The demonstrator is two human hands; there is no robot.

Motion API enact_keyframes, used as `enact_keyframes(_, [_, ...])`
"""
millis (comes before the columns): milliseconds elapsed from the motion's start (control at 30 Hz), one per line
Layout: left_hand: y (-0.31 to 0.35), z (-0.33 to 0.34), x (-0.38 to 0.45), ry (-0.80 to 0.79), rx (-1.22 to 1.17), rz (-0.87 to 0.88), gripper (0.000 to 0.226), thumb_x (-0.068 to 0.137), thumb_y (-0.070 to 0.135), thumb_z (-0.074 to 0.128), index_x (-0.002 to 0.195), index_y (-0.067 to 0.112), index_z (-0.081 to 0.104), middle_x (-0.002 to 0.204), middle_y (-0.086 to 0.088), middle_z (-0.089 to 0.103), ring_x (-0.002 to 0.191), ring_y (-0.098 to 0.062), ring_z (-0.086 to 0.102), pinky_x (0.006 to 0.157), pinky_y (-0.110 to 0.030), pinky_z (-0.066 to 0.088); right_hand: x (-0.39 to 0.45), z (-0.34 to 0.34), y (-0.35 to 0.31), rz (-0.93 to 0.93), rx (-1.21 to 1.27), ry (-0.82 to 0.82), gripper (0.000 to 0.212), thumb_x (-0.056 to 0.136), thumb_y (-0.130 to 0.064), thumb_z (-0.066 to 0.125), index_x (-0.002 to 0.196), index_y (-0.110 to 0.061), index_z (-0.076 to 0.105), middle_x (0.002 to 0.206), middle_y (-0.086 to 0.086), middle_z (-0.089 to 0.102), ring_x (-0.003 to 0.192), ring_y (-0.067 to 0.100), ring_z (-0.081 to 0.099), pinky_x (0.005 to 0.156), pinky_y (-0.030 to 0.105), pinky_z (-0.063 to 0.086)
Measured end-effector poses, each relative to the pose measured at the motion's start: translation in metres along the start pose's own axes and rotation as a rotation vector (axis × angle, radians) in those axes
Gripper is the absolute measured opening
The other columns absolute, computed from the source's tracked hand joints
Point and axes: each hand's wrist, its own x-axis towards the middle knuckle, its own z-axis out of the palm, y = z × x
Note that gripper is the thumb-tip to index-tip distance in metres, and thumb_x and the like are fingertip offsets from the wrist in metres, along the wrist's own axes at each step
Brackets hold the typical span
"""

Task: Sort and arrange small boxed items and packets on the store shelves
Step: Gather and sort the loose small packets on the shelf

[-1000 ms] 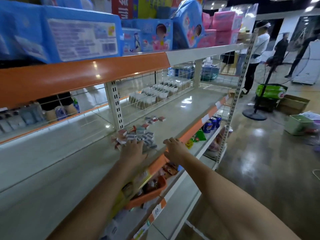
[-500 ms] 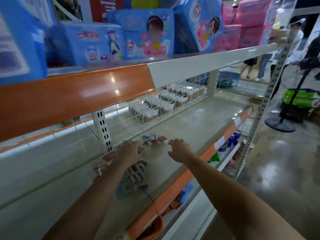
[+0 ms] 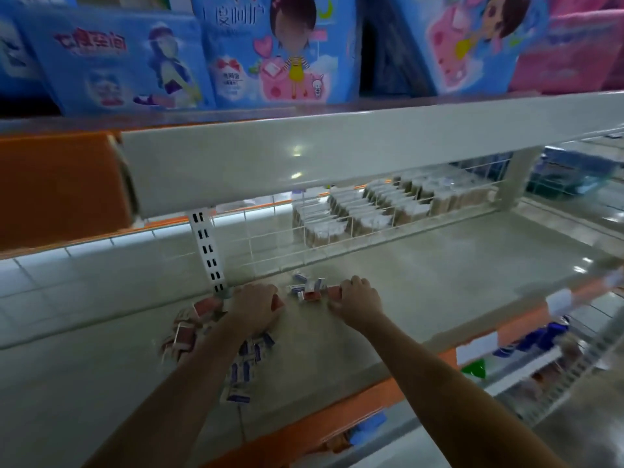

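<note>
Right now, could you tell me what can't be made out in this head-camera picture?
- Print on the small boxes: too small and blurred.
- What the left hand covers: the hand's back hides its fingers and the pile beneath.
- The right hand grip: fingers curl over a red box, hold unclear.
- Lower shelf items: smeared by motion blur.

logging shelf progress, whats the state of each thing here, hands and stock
left hand: palm down on the bigger pile, grip hidden
right hand: fingers curled at the red box by the small cluster
bigger pile of small boxes: loose, jumbled, unsorted
small cluster of boxes: scattered near the wire divider
white packets behind the wire divider: standing in neat rows
blue packs on the top shelf: upright, side by side
</note>
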Motion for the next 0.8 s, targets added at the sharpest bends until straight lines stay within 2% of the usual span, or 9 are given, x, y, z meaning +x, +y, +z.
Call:
enact_keyframes(167, [0.009,0.004,-0.008,0.068,0.013,-0.09,0.05,0.085,0.052,0.051,0.126,0.024,0.051,0.127,0.0,0.053,0.119,-0.019,0.046,0.101,-0.039,0.033,0.007,-0.001,0.014,-0.076,0.108,-0.007,0.039,0.092,-0.031,0.044,0.121,-0.007,0.054,0.119,0.012,0.051,0.115,0.028,0.045,0.094,0.036,0.04])
enact_keyframes(300, [0.023,0.004,-0.023,0.117,-0.019,-0.163,0.056,0.084,0.05,0.052,0.133,0.025,0.045,0.133,-0.003,0.046,0.126,-0.022,0.036,0.106,-0.041,0.027,0.004,-0.003,0.029,-0.138,0.302,0.003,0.039,0.088,-0.028,0.054,0.121,-0.008,0.056,0.116,0.011,0.053,0.112,0.027,0.046,0.095,0.033,0.039])
enact_keyframes(400, [0.032,0.002,-0.038,0.182,-0.068,-0.178,0.059,0.081,0.051,0.057,0.132,0.025,0.047,0.131,-0.003,0.044,0.126,-0.02,0.035,0.103,-0.04,0.03,-0.005,-0.008,0.035,-0.224,0.464,-0.006,0.042,0.083,-0.016,0.06,0.124,-0.009,0.056,0.115,0.009,0.054,0.108,0.024,0.05,0.093,0.028,0.041])
enact_keyframes(567, [0.04,0.003,-0.061,0.383,-0.161,-0.101,0.05,0.082,0.059,0.055,0.113,0.02,0.063,0.108,-0.002,0.054,0.107,-0.019,0.047,0.092,-0.033,0.038,-0.029,-0.02,0.034,-0.403,0.555,-0.058,0.042,0.087,-0.016,0.06,0.129,-0.015,0.053,0.107,-0.001,0.05,0.089,0.009,0.047,0.069,0.01,0.034])
enact_keyframes(667, [0.037,0.006,-0.069,0.432,-0.218,-0.022,0.057,0.077,0.067,0.046,0.095,0.017,0.067,0.092,-0.001,0.056,0.09,-0.017,0.053,0.077,-0.034,0.046,-0.04,-0.023,0.032,-0.453,0.628,-0.058,0.038,0.091,-0.019,0.056,0.129,-0.014,0.054,0.102,-0.005,0.05,0.084,0.009,0.051,0.066,0.006,0.037])
enact_keyframes(733, [0.037,0.007,-0.073,0.425,-0.27,-0.011,0.043,0.082,0.056,0.053,0.09,0.015,0.067,0.089,-0.001,0.054,0.086,-0.017,0.053,0.072,-0.033,0.046,-0.044,-0.025,0.031,-0.469,0.662,-0.068,0.033,0.095,-0.02,0.052,0.127,-0.016,0.056,0.101,-0.004,0.054,0.084,0.01,0.054,0.066,0.007,0.04])
enact_keyframes(800, [0.04,0.006,-0.077,0.404,-0.383,-0.029,0.025,0.087,0.042,0.06,0.088,0.017,0.064,0.087,0.002,0.054,0.081,-0.015,0.053,0.069,-0.032,0.045,-0.048,-0.027,0.03,-0.468,0.71,-0.101,0.025,0.097,-0.021,0.048,0.117,-0.016,0.061,0.096,0.001,0.06,0.082,0.016,0.057,0.067,0.014,0.041])
